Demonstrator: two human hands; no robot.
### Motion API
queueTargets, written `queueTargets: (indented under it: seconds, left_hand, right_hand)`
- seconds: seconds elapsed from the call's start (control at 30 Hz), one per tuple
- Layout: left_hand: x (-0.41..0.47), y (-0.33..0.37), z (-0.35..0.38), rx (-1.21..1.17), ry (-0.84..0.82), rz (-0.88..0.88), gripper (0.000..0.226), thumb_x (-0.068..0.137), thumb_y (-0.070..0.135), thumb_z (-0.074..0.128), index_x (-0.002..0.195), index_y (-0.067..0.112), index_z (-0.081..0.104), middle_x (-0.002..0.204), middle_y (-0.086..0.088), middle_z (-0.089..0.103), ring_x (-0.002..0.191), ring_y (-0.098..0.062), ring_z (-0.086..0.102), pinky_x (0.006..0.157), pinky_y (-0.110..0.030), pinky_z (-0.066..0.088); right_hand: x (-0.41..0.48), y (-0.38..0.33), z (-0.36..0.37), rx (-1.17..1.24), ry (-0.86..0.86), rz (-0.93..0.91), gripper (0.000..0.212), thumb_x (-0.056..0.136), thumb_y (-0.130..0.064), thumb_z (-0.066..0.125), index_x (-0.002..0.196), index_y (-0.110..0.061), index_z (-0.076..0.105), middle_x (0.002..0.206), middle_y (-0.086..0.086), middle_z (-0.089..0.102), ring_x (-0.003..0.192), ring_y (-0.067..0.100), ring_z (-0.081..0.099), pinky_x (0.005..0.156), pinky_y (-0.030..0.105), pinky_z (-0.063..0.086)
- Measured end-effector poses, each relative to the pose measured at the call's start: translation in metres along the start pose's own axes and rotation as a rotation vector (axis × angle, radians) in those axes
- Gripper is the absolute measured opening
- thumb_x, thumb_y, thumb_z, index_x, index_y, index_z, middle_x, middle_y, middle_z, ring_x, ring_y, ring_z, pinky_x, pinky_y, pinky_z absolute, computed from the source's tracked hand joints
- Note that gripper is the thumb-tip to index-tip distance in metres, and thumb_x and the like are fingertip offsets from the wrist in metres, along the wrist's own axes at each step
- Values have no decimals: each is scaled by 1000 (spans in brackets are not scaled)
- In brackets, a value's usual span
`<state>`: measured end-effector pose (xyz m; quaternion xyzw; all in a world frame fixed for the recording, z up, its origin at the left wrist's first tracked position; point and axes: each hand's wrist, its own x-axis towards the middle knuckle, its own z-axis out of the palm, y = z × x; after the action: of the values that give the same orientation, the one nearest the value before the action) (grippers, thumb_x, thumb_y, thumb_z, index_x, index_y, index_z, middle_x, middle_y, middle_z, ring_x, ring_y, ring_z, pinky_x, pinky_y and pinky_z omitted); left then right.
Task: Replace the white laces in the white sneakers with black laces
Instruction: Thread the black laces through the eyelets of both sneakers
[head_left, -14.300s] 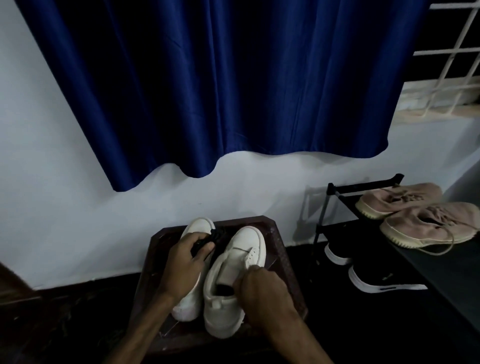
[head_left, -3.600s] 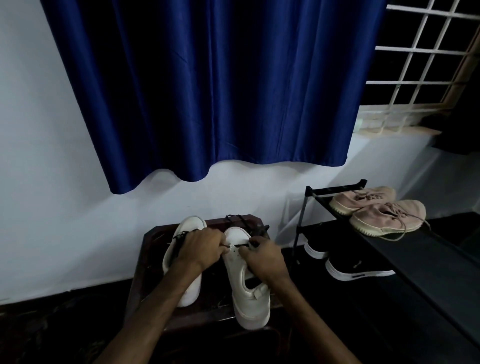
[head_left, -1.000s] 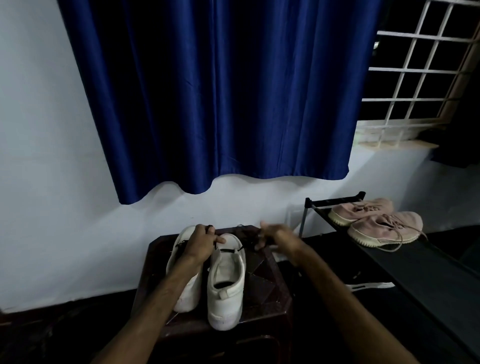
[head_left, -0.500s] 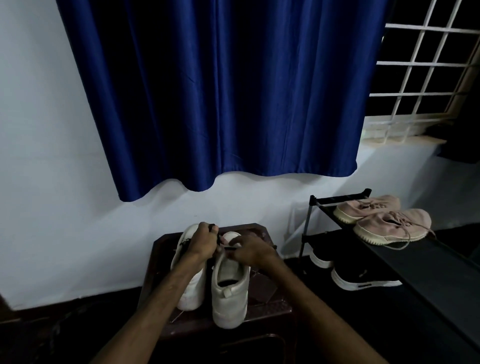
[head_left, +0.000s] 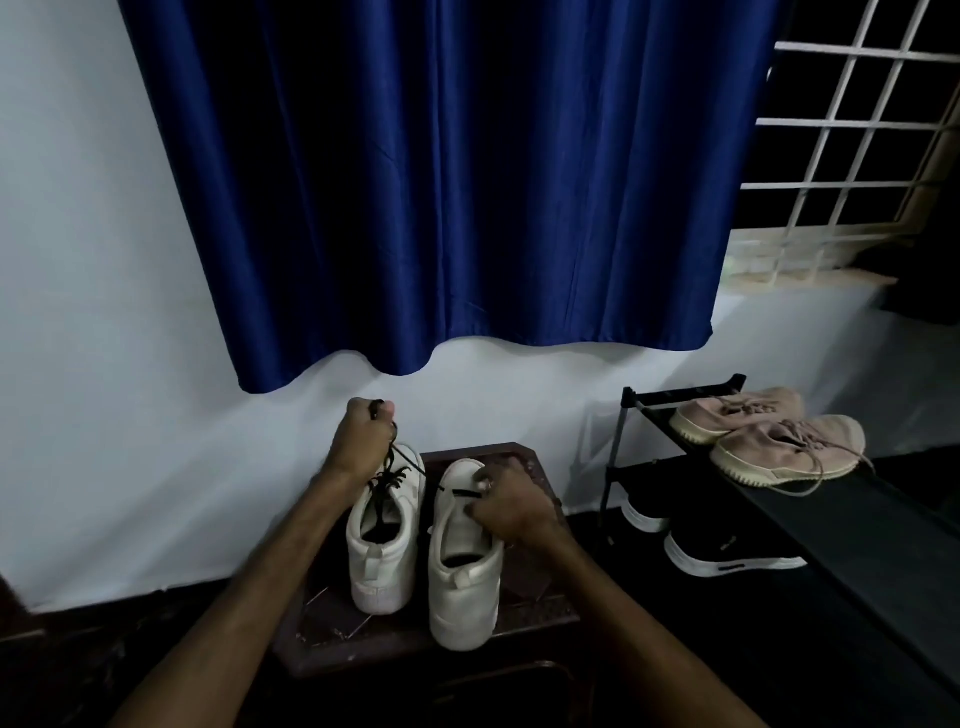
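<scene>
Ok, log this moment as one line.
left hand: pinches black lace, raised | right hand: grips right sneaker | left sneaker: laced black | stool: holds both sneakers

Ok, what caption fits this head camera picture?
Left hand holds a black lace raised; right hand grips the right white sneaker on the stool.

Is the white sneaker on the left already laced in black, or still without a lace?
Laced, at least partly: black lace criss-crosses the front of the left white sneaker. How many eyelets it fills, cannot tell.

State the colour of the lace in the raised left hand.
Black; the lace in the left hand shows best in the head view.
</scene>
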<state>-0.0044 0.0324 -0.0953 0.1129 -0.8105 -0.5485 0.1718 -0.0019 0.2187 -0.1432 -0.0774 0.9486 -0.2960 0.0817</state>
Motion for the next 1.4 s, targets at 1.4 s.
queueTargets:
  seconds: [1.4]
  left_hand:
    - [-40, -25, 33, 995, -205, 148, 35, 92, 39, 56, 118, 16, 60, 123, -8, 63, 115, -28, 57, 89, -33, 44]
  right_hand:
    - [-2, 23, -17, -390, 38, -330, 48, 86, -18, 51, 122, -48, 61, 140, -8, 38, 131, 18, 37, 94, 34, 48]
